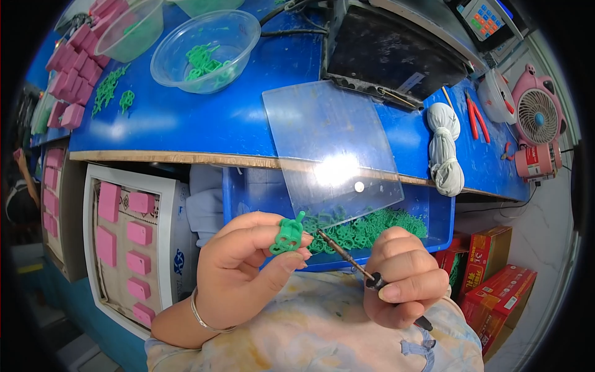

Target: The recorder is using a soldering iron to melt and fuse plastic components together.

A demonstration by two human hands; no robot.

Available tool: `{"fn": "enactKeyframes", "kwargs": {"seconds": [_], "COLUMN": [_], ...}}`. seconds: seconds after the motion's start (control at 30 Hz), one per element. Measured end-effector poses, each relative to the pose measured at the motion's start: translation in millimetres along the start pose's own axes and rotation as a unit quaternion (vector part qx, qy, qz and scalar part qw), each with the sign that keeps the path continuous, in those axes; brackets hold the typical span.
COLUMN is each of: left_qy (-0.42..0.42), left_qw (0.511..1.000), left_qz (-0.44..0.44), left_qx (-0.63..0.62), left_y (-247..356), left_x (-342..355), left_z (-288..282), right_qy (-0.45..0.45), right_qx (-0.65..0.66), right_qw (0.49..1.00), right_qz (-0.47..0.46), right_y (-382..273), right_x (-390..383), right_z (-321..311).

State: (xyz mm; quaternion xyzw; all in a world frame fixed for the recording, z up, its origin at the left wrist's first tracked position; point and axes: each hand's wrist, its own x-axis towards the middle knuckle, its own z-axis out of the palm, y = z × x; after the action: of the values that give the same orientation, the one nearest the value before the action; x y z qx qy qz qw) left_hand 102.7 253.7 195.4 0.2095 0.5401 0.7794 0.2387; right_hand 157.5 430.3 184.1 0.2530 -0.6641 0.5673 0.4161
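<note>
My left hand (248, 273) pinches a small green openwork piece (287, 235) with a short stem pointing up, held in front of my body. My right hand (403, 279) grips a thin metal tool with a black handle (338, 248); its tip is just to the right of the green piece, and I cannot tell if they touch. Behind both hands is a blue plastic tray (445, 214) with a pile of green openwork pieces (390, 226). A clear sheet (310, 124) lies over the bench edge and juts out above the tray.
Clear bowls of green pieces (204, 74), pink blocks (74, 80), a black machine (396, 56), a white bundle (444, 149), red pliers (477, 121) and a pink fan (536, 108) stand on the blue bench. Left: framed trays (93, 248), a person (25, 186). Right: red boxes (496, 304).
</note>
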Motion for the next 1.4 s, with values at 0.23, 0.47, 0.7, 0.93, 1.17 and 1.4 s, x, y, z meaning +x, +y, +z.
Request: {"fn": "enactKeyframes", "kwargs": {"seconds": [0.23,0.47,0.7,0.93,1.17,1.4], "left_qy": [0.009,0.007,0.011,0.019,0.028,0.026], "left_qw": [0.999,0.998,0.998,0.998,0.997,0.998], "left_qz": [-0.015,-0.018,-0.021,-0.006,0.000,-0.002], "left_qx": [0.036,0.068,0.057,0.066,0.066,0.065], "left_y": [1.7,2.1,0.9,0.6,0.6,2.0], "left_x": [-1.3,-1.3,-1.1,1.1,2.7,2.9], "left_z": [0.0,-1.5,-1.2,2.8,4.0,4.3], "right_qy": [0.013,-0.010,-0.019,-0.019,-0.017,-0.033], "right_qx": [0.001,-0.001,-0.005,-0.006,-0.003,-0.004], "right_qw": [1.000,1.000,1.000,0.999,1.000,0.999], "right_qz": [-0.002,-0.011,-0.018,-0.025,-0.024,-0.027], "right_y": [-1.9,-0.5,0.5,0.4,0.3,-0.1], "right_x": [-0.9,-1.5,-2.3,-2.3,-3.4,0.0], "right_z": [2.9,-2.1,-2.4,-1.0,0.2,-0.3]}}
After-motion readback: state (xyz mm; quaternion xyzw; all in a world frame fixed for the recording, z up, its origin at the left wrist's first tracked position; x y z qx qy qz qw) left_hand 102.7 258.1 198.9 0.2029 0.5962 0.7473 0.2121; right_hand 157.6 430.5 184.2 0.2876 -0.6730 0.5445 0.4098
